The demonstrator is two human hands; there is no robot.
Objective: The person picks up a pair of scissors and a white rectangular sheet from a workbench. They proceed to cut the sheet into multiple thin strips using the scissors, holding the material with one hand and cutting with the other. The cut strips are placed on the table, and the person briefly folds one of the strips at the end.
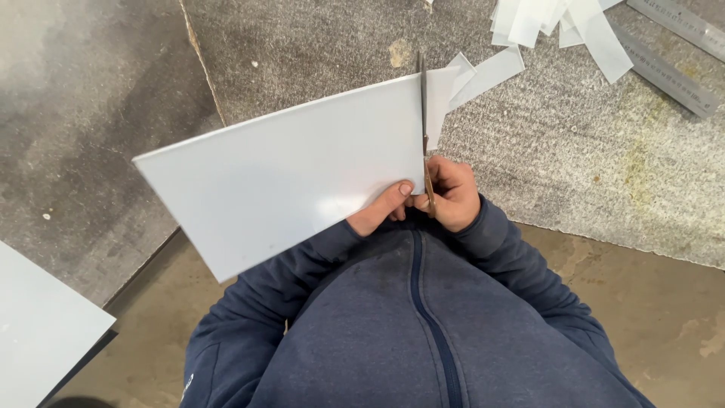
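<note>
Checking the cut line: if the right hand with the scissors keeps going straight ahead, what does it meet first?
The right hand points the scissors along the white sheet. Past its far edge, probably the loose cut strips on the grey floor, though depth is unclear.

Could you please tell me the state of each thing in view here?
White sheet: held up off the floor, partly cut along its right edge.
Scissors: blades in the sheet, nearly closed.
Left hand: gripping the sheet's lower edge.
Right hand: closed on the scissors' handles.
Cut strips: lying loose on the floor.
Metal rulers: lying flat, untouched.
</note>
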